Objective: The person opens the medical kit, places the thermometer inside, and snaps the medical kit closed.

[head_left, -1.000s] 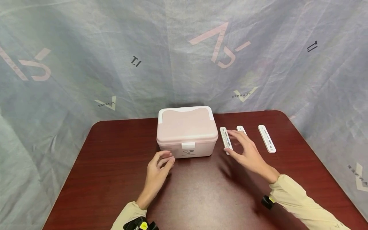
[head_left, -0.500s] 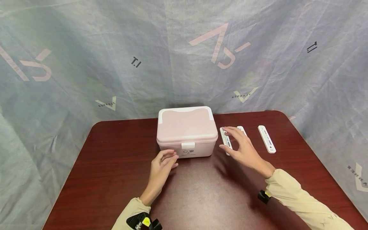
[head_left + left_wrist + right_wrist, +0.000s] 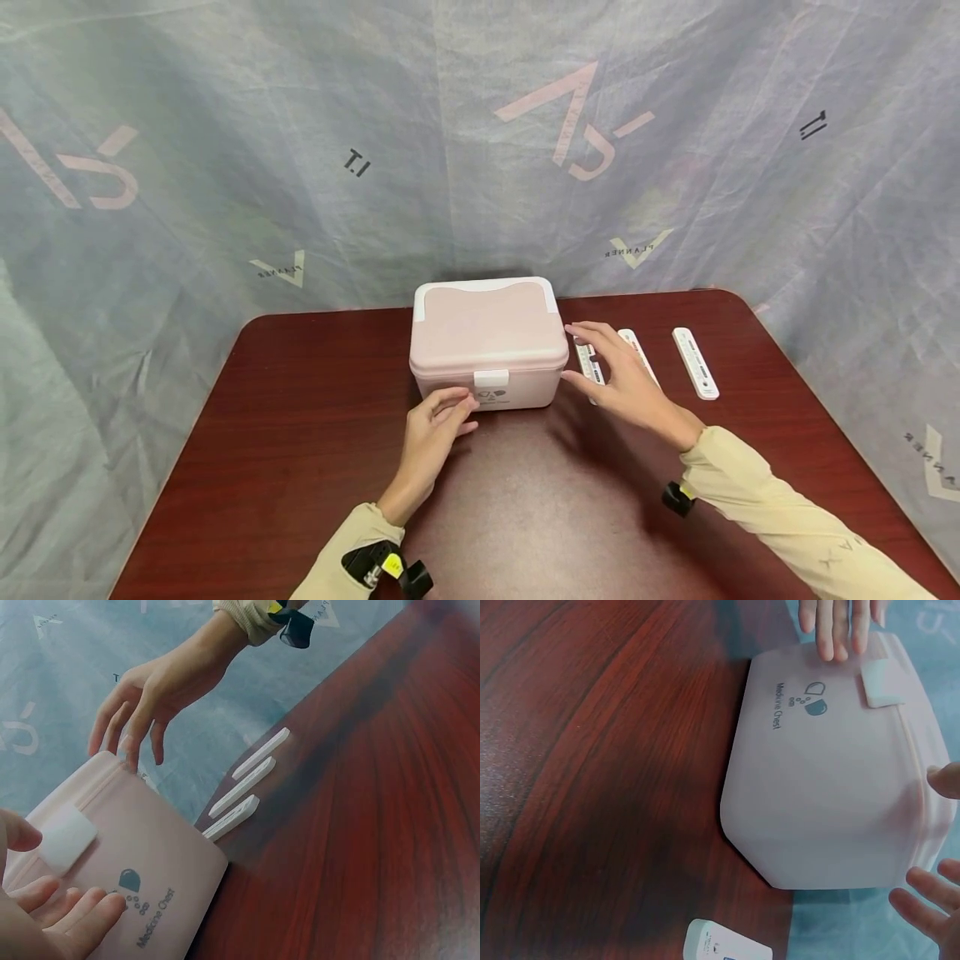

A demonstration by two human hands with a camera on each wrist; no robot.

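A pink medicine chest (image 3: 487,329) with a white latch (image 3: 491,379) stands closed at the back middle of the table. My left hand (image 3: 435,437) is at its front face, fingers loosely bent just below and left of the latch, holding nothing. In the left wrist view the fingers spread before the printed words "Medicine Chest". My right hand (image 3: 626,383) is at the chest's right side, thumb and fingers apart, fingertips right by the lid's edge. Under that hand lies a white flat strip like a thermometer (image 3: 587,358), partly hidden by it.
Two more white strips lie to the right: a middle strip (image 3: 636,350), partly covered by the right hand, and an outer strip (image 3: 696,363). A grey printed cloth (image 3: 375,208) hangs behind the dark red table (image 3: 300,467).
My right hand has moved left, from over the nearest strip to the chest's right side. My left hand has slid right along the front toward the latch. The chest and strips stay put.
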